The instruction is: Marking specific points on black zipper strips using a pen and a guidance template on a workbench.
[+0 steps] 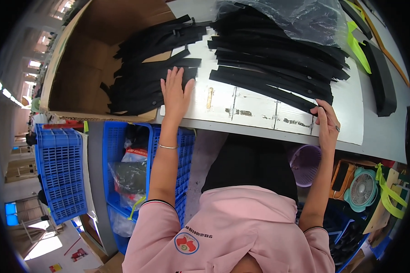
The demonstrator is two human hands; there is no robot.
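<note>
My left hand [176, 96] lies flat, fingers stretched out, on the right edge of a pile of black fabric strips [134, 93]. That pile lies partly over the cardboard box [73, 59] and partly on the white board [255, 111]. My right hand [328, 123] pinches the right end of a single long black strip [262, 90], between thumb and fingers. This strip slants along the near side of a larger bundle of black strips [278, 57], spread side by side across the board. Small dark round spots show on some strips.
Clear plastic sheeting [305, 20] covers part of the bundle at the back. A long black block [380, 82] and yellow-green ribbon [359, 48] are at the right. Blue crates [64, 168] stand below left. A purple basket [306, 166] and a green fan [363, 189] are below right.
</note>
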